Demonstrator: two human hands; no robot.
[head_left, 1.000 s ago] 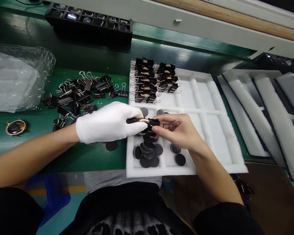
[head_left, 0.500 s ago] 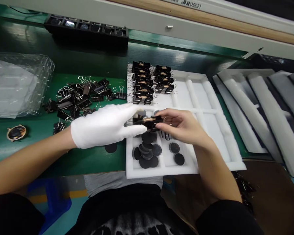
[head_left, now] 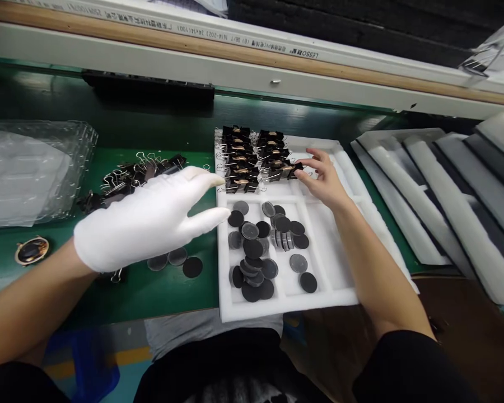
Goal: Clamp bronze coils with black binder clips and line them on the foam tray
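Note:
My right hand (head_left: 322,178) is bare, with thumb and fingertips pinching the edge of a black binder clip (head_left: 293,170) on a clamped assembly that shows a gold-toned rim. That assembly rests at the near end of the second row in the white foam tray (head_left: 252,312). Beside it stands a row of similar clipped assemblies (head_left: 240,158). My left hand (head_left: 151,215), in a white glove, is open and empty, thumb and fingers apart, over the green table left of the tray. Black and clear round discs (head_left: 252,247) lie in the tray's near compartments.
Loose binder clips (head_left: 128,176) are heaped behind my gloved hand. A round gold-rimmed piece with a dark face (head_left: 32,250) lies at the left, near clear plastic trays (head_left: 29,173). Foam trays (head_left: 428,196) lean at the right. A ledge (head_left: 243,73) crosses the back.
My right hand has carried the clipped assembly away from my left hand, up and right into the second row. My left hand has let go and drawn back left. The view has tilted up slightly.

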